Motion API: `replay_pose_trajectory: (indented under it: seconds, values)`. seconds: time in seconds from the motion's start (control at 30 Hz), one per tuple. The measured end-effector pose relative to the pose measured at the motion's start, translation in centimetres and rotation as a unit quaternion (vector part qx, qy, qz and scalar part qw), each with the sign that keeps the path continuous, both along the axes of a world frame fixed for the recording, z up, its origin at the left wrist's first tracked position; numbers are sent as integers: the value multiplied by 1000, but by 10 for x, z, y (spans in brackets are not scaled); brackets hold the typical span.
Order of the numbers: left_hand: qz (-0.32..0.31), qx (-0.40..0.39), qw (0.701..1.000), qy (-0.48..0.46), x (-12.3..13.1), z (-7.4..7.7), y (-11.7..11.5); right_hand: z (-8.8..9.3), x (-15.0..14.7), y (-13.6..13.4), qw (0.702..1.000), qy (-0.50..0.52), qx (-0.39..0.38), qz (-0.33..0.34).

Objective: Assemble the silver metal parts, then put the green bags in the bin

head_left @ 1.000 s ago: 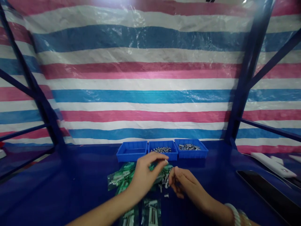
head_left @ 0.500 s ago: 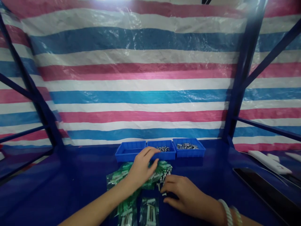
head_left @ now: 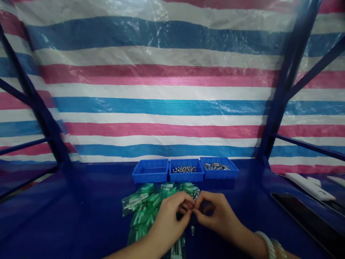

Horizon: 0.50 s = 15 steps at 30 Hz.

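My left hand (head_left: 175,212) and my right hand (head_left: 212,208) meet fingertip to fingertip over the front middle of the table. Both are pinched closed; whatever lies between the fingertips is too small and hidden to name. Just below them a small silver screw-like piece (head_left: 192,230) lies on the blue surface. Beyond the fingers, small metal pieces (head_left: 196,192) are partly covered by my hands. A pile of clear plastic packets (head_left: 145,205) with green marking and pale parts inside spreads to the left, partly under my left forearm.
Along the back stand three blue trays: the left one (head_left: 150,178) shows a bare bottom, the middle (head_left: 186,177) and right (head_left: 221,175) hold small metal pieces. A dark phone-like slab (head_left: 304,219) and a white power strip (head_left: 309,187) lie at right. Blue posts (head_left: 280,104) frame both sides.
My left hand has come down and right from near the middle tray to join my right hand. Both hands have closed into pinches. The view has shifted slightly.
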<state>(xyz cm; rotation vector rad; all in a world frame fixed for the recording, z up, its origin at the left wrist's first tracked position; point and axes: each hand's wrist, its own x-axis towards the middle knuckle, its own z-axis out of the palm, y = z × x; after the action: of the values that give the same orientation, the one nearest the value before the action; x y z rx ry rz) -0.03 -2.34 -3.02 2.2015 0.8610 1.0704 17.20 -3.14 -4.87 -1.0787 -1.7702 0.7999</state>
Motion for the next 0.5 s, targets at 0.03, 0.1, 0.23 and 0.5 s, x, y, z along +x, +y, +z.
replay_pose_trajectory:
  seconds: [0.03, 0.1, 0.23, 0.5]
  values:
    - [2, 11, 1000, 7, 0, -1, 0, 0, 0, 0, 1000, -29, 8, -2]
    - [6, 69, 998, 12, -2, 2, 0, 4, 2, -4, 995, -87, 38, -2]
    - [31, 183, 982, -42, -12, 19, 1, 21, 6, -21, 963, -181, 88, 179]
    - [26, 150, 987, -45, -11, 15, -1, 32, 4, -32, 924, -255, 57, 278]
